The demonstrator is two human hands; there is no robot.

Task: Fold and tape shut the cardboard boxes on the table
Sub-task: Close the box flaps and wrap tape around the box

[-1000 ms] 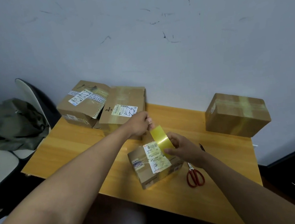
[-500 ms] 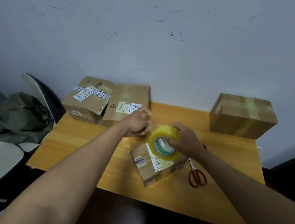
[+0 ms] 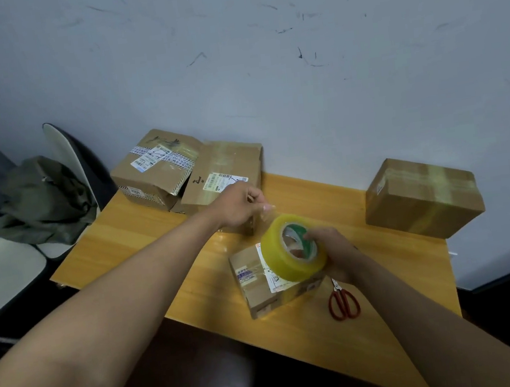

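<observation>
The desk (image 3: 143, 239) stands against the wall, its far edge carrying two boxes at the left corner: a labelled box (image 3: 154, 170) with a sprung flap, and a second box (image 3: 226, 177) leaning beside it. A taped box (image 3: 421, 198) sits at the far right corner, well apart from the rest. Near the front edge, about mid-desk, lies the small box (image 3: 258, 286), labels up, its long axis running from near left to far right.

The tape roll (image 3: 292, 248) hangs just above that small box's far right end, hole facing the camera. The right hand (image 3: 335, 254) grips it, fingers curled through the core and round the rim. The left hand (image 3: 242, 204) is up and left of the roll, fingers pinched on what looks like the free tape end (image 3: 267, 212); the clear strip between is hard to make out.

Scissors (image 3: 342, 301) lie closed on the desk just right of the small box, nearer the right hand.

The strip runs from upper left to lower right, roughly along the box's long axis, so the next move is probably to lower it onto the top seam, left hand setting the end down first
</observation>
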